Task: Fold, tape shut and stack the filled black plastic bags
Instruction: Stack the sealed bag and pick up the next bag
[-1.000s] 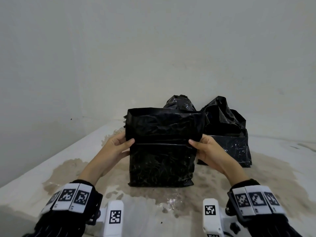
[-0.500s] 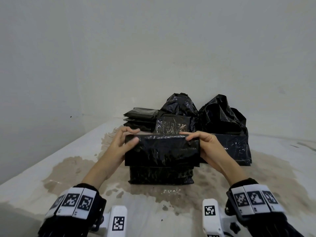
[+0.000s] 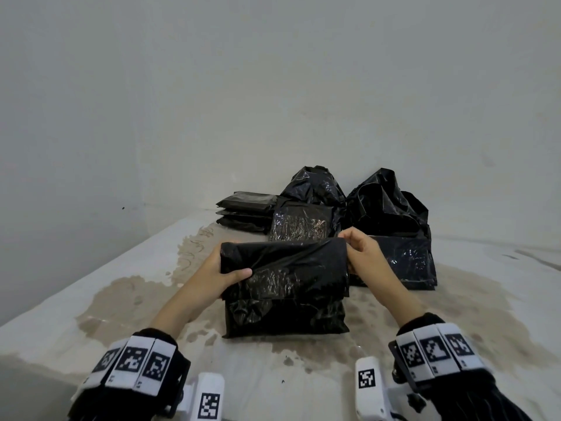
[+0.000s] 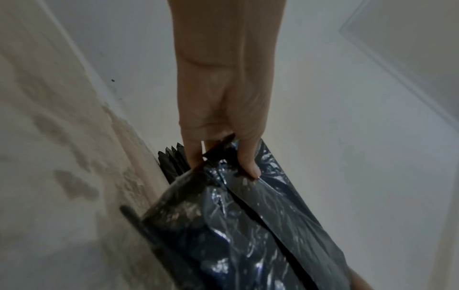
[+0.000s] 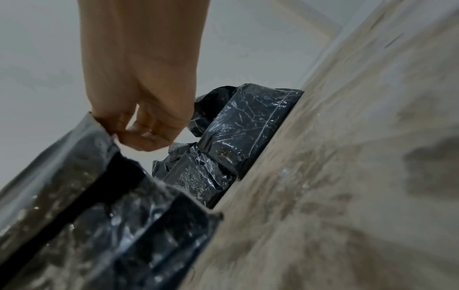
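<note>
A filled black plastic bag [image 3: 285, 302] lies on the stained white table [image 3: 91, 299] in front of me, its top flap folded down toward me over the body. My left hand [image 3: 224, 270] grips the flap's left edge, thumb on top [image 4: 248, 162], fingers behind. My right hand [image 3: 355, 253] pinches the flap's upper right corner [image 5: 111, 133]. Behind it lies a flat stack of folded black bags [image 3: 246, 212] at the back left, beside a filled bag [image 3: 299, 227] with its top unfolded.
Two more bulky open-topped black bags [image 3: 391, 226] stand at the back right, close behind my right hand, also seen in the right wrist view as a bag [image 5: 246, 125]. Grey walls close off the left and back. Brown wet stains [image 3: 127, 296] spread over the table.
The bag's upright top has been folded down toward me twice over the body. Both hands moved from its sides to the folded flap; the stack behind is now uncovered.
</note>
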